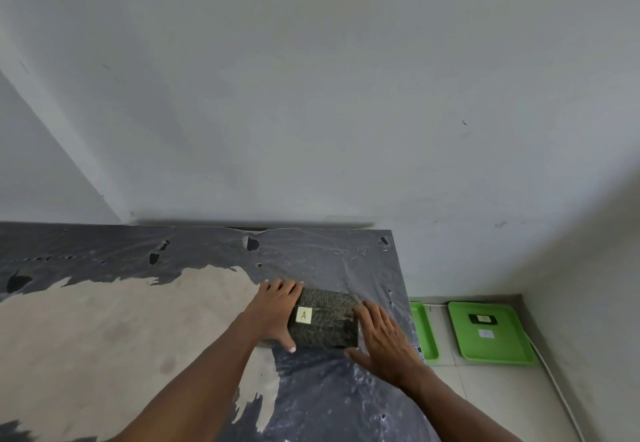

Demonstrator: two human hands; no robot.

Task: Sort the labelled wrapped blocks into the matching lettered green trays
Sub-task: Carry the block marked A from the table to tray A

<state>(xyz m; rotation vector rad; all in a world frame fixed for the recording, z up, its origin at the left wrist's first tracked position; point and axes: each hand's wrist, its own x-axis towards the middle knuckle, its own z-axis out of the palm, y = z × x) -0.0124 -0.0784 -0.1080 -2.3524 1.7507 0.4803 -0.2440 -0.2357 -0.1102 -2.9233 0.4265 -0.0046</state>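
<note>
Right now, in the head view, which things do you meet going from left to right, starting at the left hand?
Left hand → wrapped block labelled A → right hand → partly hidden green tray → green tray holding a small dark block.

My table wears torn dark plastic sheeting over a pale top. Plain grey-white walls meet at a corner; the floor looks like pale tile.

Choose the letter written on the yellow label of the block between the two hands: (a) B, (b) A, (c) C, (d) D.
(b): the yellow label on the dark patterned block, held between the left hand and the right hand, reads A.
</note>
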